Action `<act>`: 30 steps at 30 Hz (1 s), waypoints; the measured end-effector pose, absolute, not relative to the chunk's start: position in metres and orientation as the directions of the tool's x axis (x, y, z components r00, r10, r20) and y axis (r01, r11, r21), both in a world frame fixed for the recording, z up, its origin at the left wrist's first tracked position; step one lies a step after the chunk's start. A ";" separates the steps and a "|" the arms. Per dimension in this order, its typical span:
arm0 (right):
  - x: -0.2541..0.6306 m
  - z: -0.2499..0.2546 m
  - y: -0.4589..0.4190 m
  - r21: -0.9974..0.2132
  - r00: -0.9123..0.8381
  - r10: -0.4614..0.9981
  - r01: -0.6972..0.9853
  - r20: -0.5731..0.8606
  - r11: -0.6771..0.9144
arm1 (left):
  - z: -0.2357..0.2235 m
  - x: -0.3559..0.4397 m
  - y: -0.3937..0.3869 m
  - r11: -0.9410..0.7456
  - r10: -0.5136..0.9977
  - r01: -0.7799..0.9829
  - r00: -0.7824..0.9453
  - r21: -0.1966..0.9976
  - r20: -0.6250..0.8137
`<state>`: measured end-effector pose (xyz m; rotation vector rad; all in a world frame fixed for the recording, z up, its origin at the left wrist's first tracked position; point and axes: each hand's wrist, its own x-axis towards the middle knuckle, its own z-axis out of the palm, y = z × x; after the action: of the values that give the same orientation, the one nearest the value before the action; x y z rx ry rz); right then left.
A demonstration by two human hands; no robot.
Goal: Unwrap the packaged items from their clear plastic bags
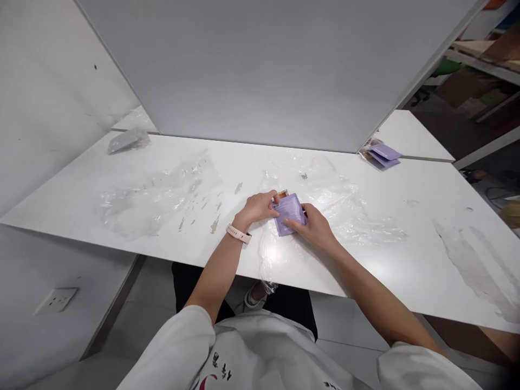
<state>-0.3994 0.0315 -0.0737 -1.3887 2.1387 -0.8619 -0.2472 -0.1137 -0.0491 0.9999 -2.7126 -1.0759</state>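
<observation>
Over the middle of the white table I hold a flat, square purple packet (289, 215) between both hands. At its left edge, the thumb and fingers of my left hand (260, 207) are closed on it. My right hand (317, 227) grips its right side, with the thumb across the front. A small orange-and-yellow piece (283, 194) sticks out behind the packet's top edge; what it is cannot be made out. Crumpled clear plastic (341, 206) spreads on the table under and beside my hands.
More clear plastic (150, 203) lies on the left, and a bagged bundle (129, 140) sits at the far left. Similar purple packets (382, 154) rest at the back right. A tall grey panel (260, 70) stands along the table's (390, 271) back edge, with a wall on the left.
</observation>
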 end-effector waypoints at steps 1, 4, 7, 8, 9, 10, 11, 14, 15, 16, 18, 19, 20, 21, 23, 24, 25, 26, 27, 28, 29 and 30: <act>-0.399 -0.075 0.031 -0.766 -0.392 -0.918 -0.572 -0.059 0.293 | -0.051 -0.249 -0.113 0.541 -0.592 -0.542 -0.789 0.643 -0.167; -0.402 -0.080 0.029 -0.900 -0.386 -0.919 -0.365 -0.086 0.238 | -0.054 -0.252 -0.112 0.535 -0.589 -0.521 -0.794 0.665 -0.149; -0.410 -0.081 0.027 -0.959 -0.399 -0.911 -0.201 -0.104 0.198 | -0.058 -0.253 -0.113 0.553 -0.593 -0.501 -0.798 0.666 -0.107; -0.414 -0.079 0.027 -0.969 -0.407 -0.905 -0.150 -0.121 0.197 | -0.059 -0.253 -0.113 0.564 -0.598 -0.496 -0.797 0.661 -0.087; -0.420 -0.078 0.029 -0.976 -0.418 -0.898 -0.099 -0.138 0.196 | -0.060 -0.254 -0.113 0.576 -0.603 -0.494 -0.795 0.651 -0.070; -0.427 -0.075 0.031 -0.981 -0.437 -0.888 -0.050 -0.146 0.186 | -0.061 -0.254 -0.112 0.591 -0.603 -0.496 -0.796 0.636 -0.059; -0.437 -0.073 0.034 -0.987 -0.469 -0.873 -0.008 -0.136 0.158 | -0.062 -0.254 -0.112 0.609 -0.597 -0.497 -0.800 0.618 -0.055; -0.479 -0.065 0.045 -0.999 -0.636 -0.771 0.032 0.001 -0.028 | -0.065 -0.256 -0.109 0.655 -0.581 -0.508 -0.812 0.560 -0.056; -0.498 -0.063 0.048 -0.996 -0.701 -0.711 0.016 0.055 -0.093 | -0.066 -0.258 -0.108 0.658 -0.592 -0.518 -0.804 0.546 -0.050; -0.520 -0.060 0.051 -0.991 -0.760 -0.643 -0.009 0.093 -0.133 | -0.067 -0.259 -0.107 0.656 -0.610 -0.534 -0.791 0.534 -0.041; -0.567 -0.055 0.051 -0.993 -0.862 -0.498 -0.045 0.094 -0.109 | -0.070 -0.264 -0.106 0.641 -0.658 -0.576 -0.752 0.508 -0.023; -0.591 -0.053 0.048 -0.997 -0.909 -0.410 -0.063 0.075 -0.045 | -0.072 -0.267 -0.106 0.632 -0.682 -0.600 -0.731 0.491 -0.015; -0.615 -0.051 0.044 -0.998 -0.933 -0.354 -0.069 0.069 -0.012 | -0.074 -0.270 -0.106 0.620 -0.706 -0.625 -0.708 0.474 -0.011; -0.637 -0.049 0.037 -0.996 -0.951 -0.301 -0.085 0.074 0.024 | -0.076 -0.273 -0.107 0.605 -0.729 -0.651 -0.685 0.458 -0.011; -0.677 -0.047 0.020 -0.982 -0.978 -0.178 -0.134 0.109 0.137 | -0.080 -0.277 -0.109 0.567 -0.770 -0.695 -0.638 0.442 -0.016; -0.693 -0.047 0.009 -0.969 -0.981 -0.141 -0.156 0.130 0.191 | -0.082 -0.278 -0.111 0.550 -0.785 -0.709 -0.620 0.442 -0.017; -0.706 -0.047 -0.003 -0.955 -0.981 -0.120 -0.176 0.151 0.240 | -0.083 -0.279 -0.112 0.536 -0.796 -0.717 -0.606 0.446 -0.016; -0.717 -0.048 -0.014 -0.942 -0.979 -0.117 -0.191 0.165 0.277 | -0.085 -0.279 -0.113 0.526 -0.803 -0.721 -0.595 0.452 -0.014; -0.726 -0.049 -0.026 -0.928 -0.977 -0.123 -0.205 0.175 0.310 | -0.086 -0.279 -0.114 0.517 -0.810 -0.723 -0.587 0.458 -0.013; -0.732 -0.051 -0.036 -0.916 -0.975 -0.132 -0.215 0.180 0.338 | -0.087 -0.279 -0.115 0.509 -0.815 -0.724 -0.579 0.465 -0.010; -0.737 -0.053 -0.045 -0.909 -0.974 -0.140 -0.216 0.176 0.355 | -0.087 -0.279 -0.116 0.504 -0.819 -0.724 -0.574 0.471 -0.007; -0.739 -0.055 -0.052 -0.897 -0.968 -0.166 -0.236 0.186 0.373 | -0.088 -0.279 -0.117 0.501 -0.821 -0.722 -0.571 0.477 -0.002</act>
<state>-0.7387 -0.0523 -0.0551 -0.3895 2.6559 -1.7537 -0.2790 -0.1169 -0.0880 1.3179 -2.5194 -0.6416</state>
